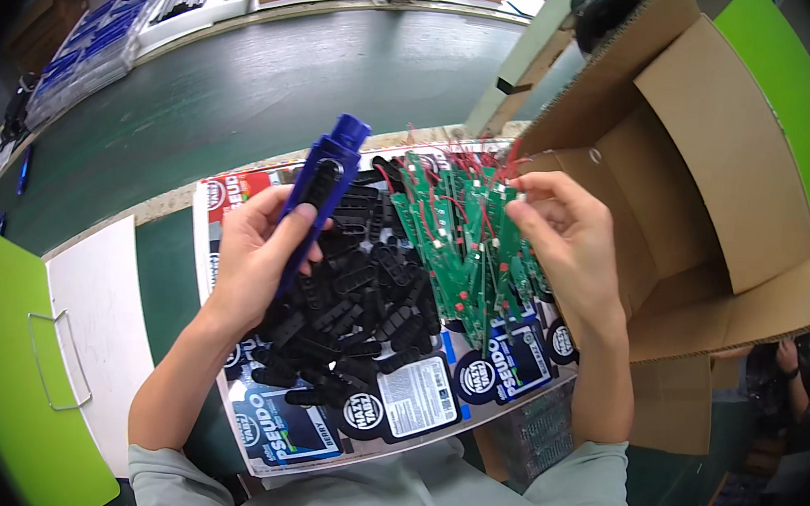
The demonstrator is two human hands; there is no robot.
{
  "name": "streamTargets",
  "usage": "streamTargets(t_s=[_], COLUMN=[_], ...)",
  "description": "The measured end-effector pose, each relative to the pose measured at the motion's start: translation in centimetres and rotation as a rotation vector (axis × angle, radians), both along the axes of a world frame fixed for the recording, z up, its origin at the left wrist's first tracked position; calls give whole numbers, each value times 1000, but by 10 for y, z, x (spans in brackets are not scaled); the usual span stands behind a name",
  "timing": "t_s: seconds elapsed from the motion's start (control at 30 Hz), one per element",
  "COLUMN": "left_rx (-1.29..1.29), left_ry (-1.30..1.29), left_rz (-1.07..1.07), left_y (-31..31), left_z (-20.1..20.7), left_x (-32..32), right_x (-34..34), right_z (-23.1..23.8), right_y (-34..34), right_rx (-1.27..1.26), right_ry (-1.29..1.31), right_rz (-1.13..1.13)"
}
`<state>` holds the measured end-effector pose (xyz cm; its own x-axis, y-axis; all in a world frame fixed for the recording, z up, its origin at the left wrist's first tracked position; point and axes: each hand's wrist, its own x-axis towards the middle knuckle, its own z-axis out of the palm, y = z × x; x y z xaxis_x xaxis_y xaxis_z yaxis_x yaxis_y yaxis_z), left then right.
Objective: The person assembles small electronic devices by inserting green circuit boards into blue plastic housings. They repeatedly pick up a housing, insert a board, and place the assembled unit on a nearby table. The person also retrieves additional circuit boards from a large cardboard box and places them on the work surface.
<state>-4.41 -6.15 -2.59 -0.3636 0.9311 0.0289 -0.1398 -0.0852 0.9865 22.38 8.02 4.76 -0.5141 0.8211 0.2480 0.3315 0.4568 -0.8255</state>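
Note:
My left hand [264, 249] is closed around a long blue plastic housing [327, 172], held tilted with its narrow end up. A black oval part sits in the face of the housing, and my thumb presses on it. My right hand [572, 235] pinches at the wired end of a green circuit board, its fingertips partly hiding that spot. Below those fingers spreads a pile of narrow green circuit boards [459, 248] with red wires. Left of the boards and beneath my left hand lies a heap of small black plastic parts [352, 297].
The piles lie on a printed cardboard sheet [308, 449]. An open cardboard box [725, 167] stands close on the right, beside a post [508, 97]. Across the green surface [247, 72], bundled blue parts [104, 34] and trays sit far left. A lime-green panel [14, 362] is near left.

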Motion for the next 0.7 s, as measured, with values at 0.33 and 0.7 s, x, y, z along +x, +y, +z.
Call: streamTargets(t_s=[0.33, 0.7], left_rx=[59, 125], left_ry=[-268, -276], left_rz=[-133, -104], left_y=[-4, -6], left_z=[0, 2], left_x=[5, 7], right_x=[-72, -113], right_z=[11, -20], right_y=[-39, -55], right_rx=[-157, 60], right_ry=[413, 444], right_rz=[239, 270])
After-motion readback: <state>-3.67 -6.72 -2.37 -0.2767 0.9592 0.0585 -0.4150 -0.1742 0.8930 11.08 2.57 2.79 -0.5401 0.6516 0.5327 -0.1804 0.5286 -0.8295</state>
